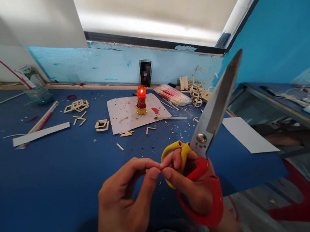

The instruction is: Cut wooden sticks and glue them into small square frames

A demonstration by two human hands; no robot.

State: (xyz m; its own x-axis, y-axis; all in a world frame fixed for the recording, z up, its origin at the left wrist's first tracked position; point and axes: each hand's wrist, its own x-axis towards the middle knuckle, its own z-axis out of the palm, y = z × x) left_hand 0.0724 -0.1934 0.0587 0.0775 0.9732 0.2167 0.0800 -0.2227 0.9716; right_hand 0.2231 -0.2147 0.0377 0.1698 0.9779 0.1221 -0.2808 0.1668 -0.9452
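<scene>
My left hand (127, 196) is closed in a pinch, its thumb and forefinger meeting the right fingertips above the blue table. Whatever lies between the fingertips is mostly hidden and too small to name. My right hand (192, 193) has the handles of a large pair of scissors (217, 113) hooked round it, one red and one yellow. The blades point up and to the right, closed together. Beyond the hands, a lit red candle (142, 99) stands in a gold base on a stained white sheet (118, 110). Short sticks (127, 133) lie at the sheet's front edge.
Small stick frames (102, 125) sit left of the sheet, with a white strip (42, 134) farther left. A glass jar (40, 95) stands at the back left. Behind the candle's right lie a plastic bag of red-tipped sticks (172, 95) and piled stick frames (197, 93).
</scene>
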